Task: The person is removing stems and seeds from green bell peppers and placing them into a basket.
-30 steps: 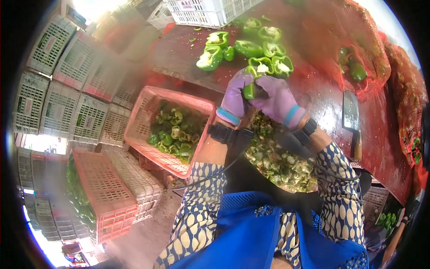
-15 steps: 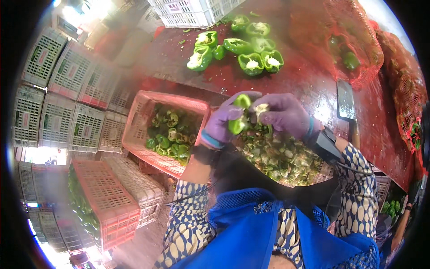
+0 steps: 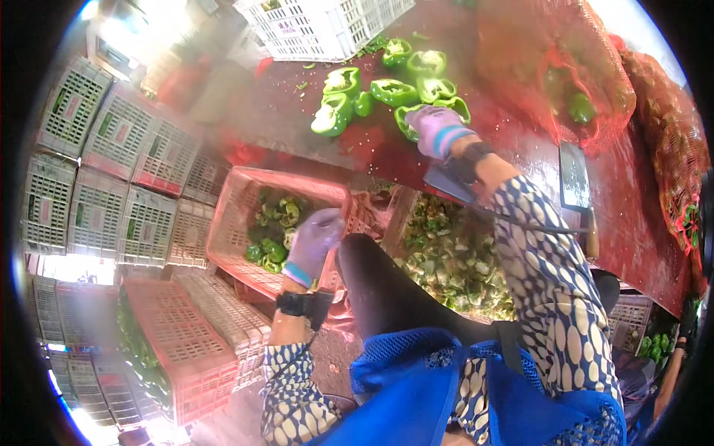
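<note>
My right hand, in a purple glove, is at the near end of a group of halved green bell peppers on the red table. Its fingers close over a bell pepper half, partly hidden under the hand; another half lies right beside it. My left hand, gloved too, is over the right side of a pink crate with cut green peppers inside. Motion blurs its fingers, and no pepper shows in it. Pale pepper cores and scraps fill a container below the table edge.
A white crate stands at the table's far side. A knife with a wide blade lies on the right, near red mesh sacks of peppers. Stacked crates line the left; a red crate stands below them.
My left hand has moved left and down from the middle to the pink crate; the pepper piece it held is out of sight. My right hand has gone forward to the pepper halves.
</note>
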Tool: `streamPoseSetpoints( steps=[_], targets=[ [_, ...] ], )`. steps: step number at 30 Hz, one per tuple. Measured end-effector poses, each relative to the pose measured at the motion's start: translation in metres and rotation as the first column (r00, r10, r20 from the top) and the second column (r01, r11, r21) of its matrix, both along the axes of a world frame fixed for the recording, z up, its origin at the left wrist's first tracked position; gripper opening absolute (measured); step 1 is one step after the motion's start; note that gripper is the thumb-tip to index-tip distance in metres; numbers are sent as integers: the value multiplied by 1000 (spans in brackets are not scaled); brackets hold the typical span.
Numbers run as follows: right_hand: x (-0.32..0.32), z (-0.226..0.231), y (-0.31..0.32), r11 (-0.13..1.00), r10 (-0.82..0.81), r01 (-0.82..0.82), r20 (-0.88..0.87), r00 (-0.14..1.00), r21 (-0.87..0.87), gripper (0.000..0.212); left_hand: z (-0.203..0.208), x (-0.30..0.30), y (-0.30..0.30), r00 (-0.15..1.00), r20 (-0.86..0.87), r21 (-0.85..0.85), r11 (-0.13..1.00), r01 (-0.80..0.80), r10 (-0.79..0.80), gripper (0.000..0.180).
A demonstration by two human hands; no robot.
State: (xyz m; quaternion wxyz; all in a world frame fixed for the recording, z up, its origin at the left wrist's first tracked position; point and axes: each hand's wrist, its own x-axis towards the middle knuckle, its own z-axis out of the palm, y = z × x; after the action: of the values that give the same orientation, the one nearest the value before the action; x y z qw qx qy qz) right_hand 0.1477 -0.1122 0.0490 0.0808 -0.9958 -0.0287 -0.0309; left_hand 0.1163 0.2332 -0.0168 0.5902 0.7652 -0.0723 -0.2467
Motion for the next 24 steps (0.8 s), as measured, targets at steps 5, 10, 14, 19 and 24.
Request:
streamPoseSetpoints(
  steps=[5, 10, 14, 19, 24],
  targets=[
    [0, 20, 10, 1000, 12, -10, -163, 987, 11, 29, 12, -3, -59, 984, -110, -281, 954, 102, -138, 45],
    [-56, 20, 6, 836, 185, -149, -16, 983, 528, 38, 15, 11, -144, 897, -357, -728, 680, -92, -261, 37],
    [-81, 9, 12, 685, 246, -267, 130, 961, 678, 45, 16, 9, -174, 845, -465, -735, 647, -203, -264, 37],
    [-84, -29, -14, 738, 109, -221, 210, 972, 637, 47, -29, 8, -227, 981, -12, -823, 559, 100, -194, 32],
    [-71, -27, -24, 875, 67, -125, 139, 988, 468, 40, -43, 43, -249, 972, -195, -799, 596, -79, -133, 22]
  ],
)
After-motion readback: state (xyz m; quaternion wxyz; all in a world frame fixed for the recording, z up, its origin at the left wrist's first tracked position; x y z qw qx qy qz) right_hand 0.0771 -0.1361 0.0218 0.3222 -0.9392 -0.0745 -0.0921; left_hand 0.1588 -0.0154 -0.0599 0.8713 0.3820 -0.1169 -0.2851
